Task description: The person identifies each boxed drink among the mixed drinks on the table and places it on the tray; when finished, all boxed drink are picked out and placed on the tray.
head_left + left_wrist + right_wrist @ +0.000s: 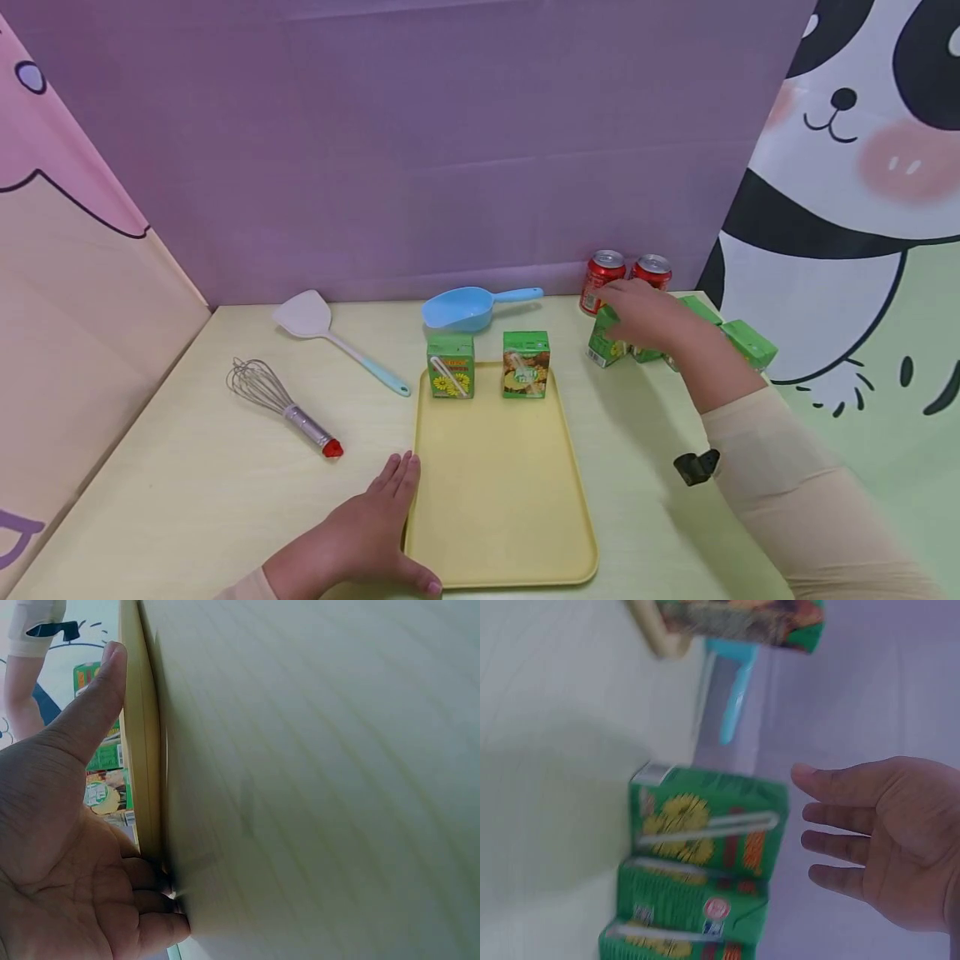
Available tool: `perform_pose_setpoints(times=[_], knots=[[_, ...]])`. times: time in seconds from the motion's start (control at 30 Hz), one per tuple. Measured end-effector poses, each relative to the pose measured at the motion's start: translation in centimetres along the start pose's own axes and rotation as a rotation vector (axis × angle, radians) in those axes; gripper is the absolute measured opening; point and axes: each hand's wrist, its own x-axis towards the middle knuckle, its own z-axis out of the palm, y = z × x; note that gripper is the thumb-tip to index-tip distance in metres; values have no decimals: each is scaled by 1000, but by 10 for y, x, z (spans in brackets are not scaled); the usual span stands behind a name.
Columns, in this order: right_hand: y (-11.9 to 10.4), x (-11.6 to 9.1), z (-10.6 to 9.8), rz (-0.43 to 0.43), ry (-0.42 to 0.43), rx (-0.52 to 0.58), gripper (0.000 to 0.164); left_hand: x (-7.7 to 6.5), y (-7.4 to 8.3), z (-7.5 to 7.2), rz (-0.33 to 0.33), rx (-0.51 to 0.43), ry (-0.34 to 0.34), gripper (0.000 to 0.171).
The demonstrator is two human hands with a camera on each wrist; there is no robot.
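My left hand [367, 525] rests against the left side of a yellow tray [502, 500], its fingers straight along the rim and the thumb spread near the front corner. On the tray's far end stand two green drink cartons: one with yellow flowers [451, 367], one with a brown picture [526, 375]. My right hand [648, 317] reaches over a row of green drink cartons at the right. In the right wrist view its thumb and extended fingers are just above the top of the end flower carton [705, 821], apparently apart from it; more cartons [690, 900] stand beside that one.
Two red cans, a left one [602, 283] and a right one [654, 268], stand behind the carton row. A blue scoop [459, 312] lies beyond the tray. To the left are a spatula [303, 315] and a whisk [307, 425]. A purple backdrop [450, 150] rises behind the table.
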Motion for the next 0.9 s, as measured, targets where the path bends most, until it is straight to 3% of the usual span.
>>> perform_pose_setpoints(times=[0.2,0.47,0.9], knots=[[19,6,13,-38,-28,-93,72,1,-1,1,-7,2,-7,146],[33,13,23,-88,53,-138,63,1,0,0,-10,2,-8,145],[20,7,20,-59,36,-79,62,1,1,0,-29,6,-25,145]])
